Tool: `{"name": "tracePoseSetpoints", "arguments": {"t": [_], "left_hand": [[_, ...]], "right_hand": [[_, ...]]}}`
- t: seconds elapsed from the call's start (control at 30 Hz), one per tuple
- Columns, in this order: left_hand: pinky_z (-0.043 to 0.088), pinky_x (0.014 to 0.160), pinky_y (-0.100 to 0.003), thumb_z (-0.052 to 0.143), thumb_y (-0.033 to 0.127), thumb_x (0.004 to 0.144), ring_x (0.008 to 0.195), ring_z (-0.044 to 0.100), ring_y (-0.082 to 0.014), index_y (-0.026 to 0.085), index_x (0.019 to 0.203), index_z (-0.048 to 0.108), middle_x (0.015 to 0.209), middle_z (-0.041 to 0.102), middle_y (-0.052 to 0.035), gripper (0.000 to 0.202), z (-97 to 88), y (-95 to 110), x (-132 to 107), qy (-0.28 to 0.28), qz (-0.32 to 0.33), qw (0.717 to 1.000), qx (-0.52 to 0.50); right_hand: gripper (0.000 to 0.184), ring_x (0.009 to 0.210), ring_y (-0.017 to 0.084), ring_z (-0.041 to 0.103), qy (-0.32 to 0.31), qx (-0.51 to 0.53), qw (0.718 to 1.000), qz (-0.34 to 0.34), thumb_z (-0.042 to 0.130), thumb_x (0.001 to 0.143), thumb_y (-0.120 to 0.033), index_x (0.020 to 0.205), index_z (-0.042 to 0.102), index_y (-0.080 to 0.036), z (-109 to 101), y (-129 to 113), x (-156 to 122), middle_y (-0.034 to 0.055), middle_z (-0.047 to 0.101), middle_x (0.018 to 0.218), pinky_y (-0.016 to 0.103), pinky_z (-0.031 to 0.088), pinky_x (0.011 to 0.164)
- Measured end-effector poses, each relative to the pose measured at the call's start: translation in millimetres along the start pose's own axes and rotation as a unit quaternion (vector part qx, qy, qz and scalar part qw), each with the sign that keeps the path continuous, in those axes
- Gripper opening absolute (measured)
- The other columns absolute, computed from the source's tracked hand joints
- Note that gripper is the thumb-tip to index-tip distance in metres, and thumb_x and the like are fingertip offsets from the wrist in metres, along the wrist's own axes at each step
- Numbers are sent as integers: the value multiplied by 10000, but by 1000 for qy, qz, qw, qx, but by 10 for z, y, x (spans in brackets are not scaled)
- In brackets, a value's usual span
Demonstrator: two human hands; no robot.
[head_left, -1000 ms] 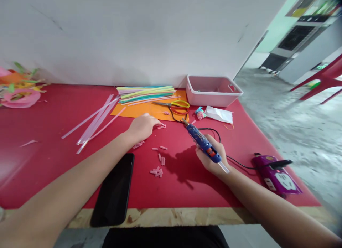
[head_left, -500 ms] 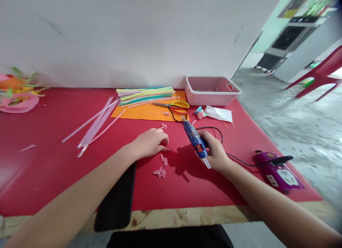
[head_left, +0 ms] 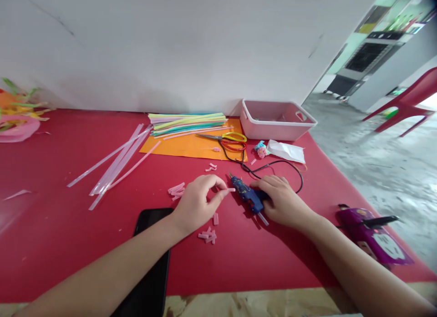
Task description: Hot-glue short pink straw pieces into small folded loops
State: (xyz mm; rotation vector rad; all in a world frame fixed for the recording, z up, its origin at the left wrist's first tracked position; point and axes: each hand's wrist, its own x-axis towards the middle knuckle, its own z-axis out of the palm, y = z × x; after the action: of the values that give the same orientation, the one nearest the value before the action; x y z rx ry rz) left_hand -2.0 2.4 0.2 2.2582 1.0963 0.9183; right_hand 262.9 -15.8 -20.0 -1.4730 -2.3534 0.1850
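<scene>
Left hand: narrow pinch on 1 pink piece, mid-surface; piece's long axis runs left-right, free end toward gun.
Gun: just right of piece; nozzle slants toward far edge and left, stick end toward near edge; right hand nearer.
Right hand: touching gun's handle, cannot tell how tightly.
Loose pieces: pile between left hand and near edge.
Change vs 0.5 s ago: gun lowered from raised hold to surface level; left fingertips now beside gun.
</scene>
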Motion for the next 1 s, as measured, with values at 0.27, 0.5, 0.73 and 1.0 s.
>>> {"name": "tracePoseSetpoints", "arguments": {"t": [0.27, 0.5, 0.73, 1.0], "left_hand": [[431, 702, -275, 656, 238, 937, 722, 577, -153, 165, 844, 630, 753, 683, -6, 121, 77, -7, -60, 33, 115, 992, -33], [439, 718, -271, 660, 209, 932, 738, 576, -147, 169, 889, 629, 791, 702, -3, 67, 107, 24, -103, 41, 122, 990, -56], [460, 736, -337, 588, 242, 971, 757, 581, -189, 167, 910, 672, 862, 742, -42, 128, 112, 20, -93, 32, 124, 992, 14], [476, 709, -331, 640, 220, 922, 735, 583, -185, 163, 902, 704, 827, 767, -41, 88, 117, 62, -94, 8, 100, 994, -34]], "right_hand": [[316, 877, 222, 590, 220, 64, 968, -100, 644, 804, -93, 1108, 630, -179, -20, -418, -35, 85, 649, 962, 410, 478, 793], [169, 832, 180, 561, 219, 83, 963, -131, 679, 851, -61, 961, 637, -182, 63, -577, 14, 46, 670, 845, 363, 470, 789], [121, 820, 177, 582, 234, 64, 964, -105, 676, 876, -95, 925, 644, -201, 84, -602, 12, 21, 691, 805, 371, 399, 789], [86, 816, 196, 613, 247, 71, 964, -70, 718, 876, -221, 936, 657, -229, 69, -616, 12, 13, 724, 794, 366, 416, 784]]}}
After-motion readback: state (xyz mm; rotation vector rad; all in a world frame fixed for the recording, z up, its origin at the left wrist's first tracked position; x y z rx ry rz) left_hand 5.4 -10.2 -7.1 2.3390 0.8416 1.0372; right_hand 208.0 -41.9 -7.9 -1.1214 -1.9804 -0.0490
